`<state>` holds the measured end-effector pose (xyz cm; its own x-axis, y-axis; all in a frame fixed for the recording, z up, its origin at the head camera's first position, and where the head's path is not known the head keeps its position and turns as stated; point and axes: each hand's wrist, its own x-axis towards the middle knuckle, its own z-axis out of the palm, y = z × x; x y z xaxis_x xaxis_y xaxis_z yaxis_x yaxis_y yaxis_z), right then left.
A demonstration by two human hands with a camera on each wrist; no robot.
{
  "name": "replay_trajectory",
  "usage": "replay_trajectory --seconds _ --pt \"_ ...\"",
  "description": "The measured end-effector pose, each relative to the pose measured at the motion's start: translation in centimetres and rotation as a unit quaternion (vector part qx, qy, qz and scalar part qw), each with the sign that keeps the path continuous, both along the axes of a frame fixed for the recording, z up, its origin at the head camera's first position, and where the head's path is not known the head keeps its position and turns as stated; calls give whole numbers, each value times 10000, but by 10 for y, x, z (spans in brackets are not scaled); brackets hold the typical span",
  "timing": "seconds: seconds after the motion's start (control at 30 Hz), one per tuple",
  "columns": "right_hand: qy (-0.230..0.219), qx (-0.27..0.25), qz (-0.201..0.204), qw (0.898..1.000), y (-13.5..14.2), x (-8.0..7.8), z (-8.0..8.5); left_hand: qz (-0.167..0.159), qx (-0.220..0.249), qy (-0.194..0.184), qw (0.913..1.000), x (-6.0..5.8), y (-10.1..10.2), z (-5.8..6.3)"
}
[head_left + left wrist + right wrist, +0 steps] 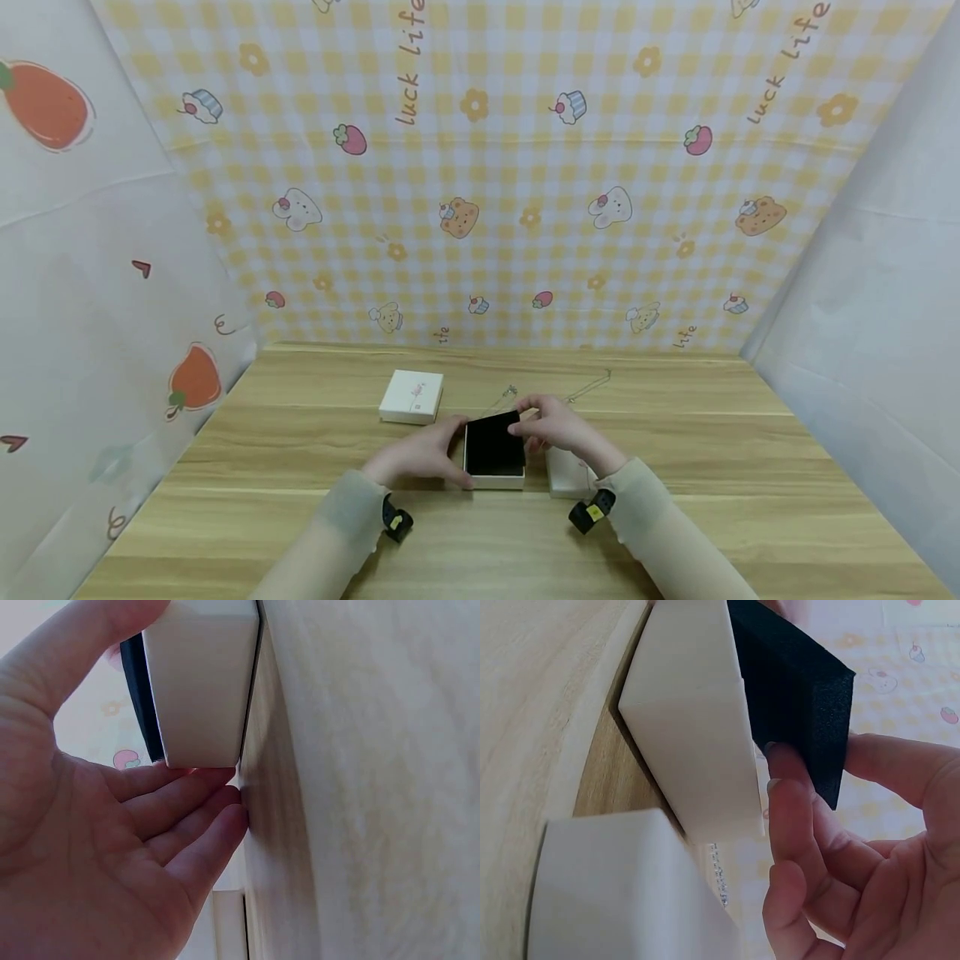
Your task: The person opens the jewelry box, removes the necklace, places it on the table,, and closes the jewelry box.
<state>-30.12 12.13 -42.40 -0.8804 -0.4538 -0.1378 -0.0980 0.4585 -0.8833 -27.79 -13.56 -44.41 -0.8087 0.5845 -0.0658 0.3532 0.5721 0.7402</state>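
Note:
An open white box (497,482) sits on the table in front of me, with a black foam insert (493,447) at its top. My left hand (422,454) grips the box at its left side, thumb at the near corner. In the left wrist view its fingers touch the box wall (202,694). My right hand (561,431) pinches the right edge of the insert between thumb and fingers. The right wrist view shows the insert (799,705) tilted, its right end raised above the box rim. The inside of the box is hidden beneath it.
A white box (414,395) with a pink printed design stands at the back left. Another printed white piece (567,475), like a lid, lies partly under my right wrist. Behind my hands lie a thin necklace (510,391) and another fine chain (591,387).

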Motion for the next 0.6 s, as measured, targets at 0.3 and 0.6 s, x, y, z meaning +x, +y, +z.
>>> replay_trajectory --seconds 0.3,0.6 --pt "96 139 -2 9999 -1 -1 -1 -27 -12 57 10000 -1 0 -1" --pt "180 133 -21 9997 -5 2 -2 -58 6 72 10000 -1 0 -1"
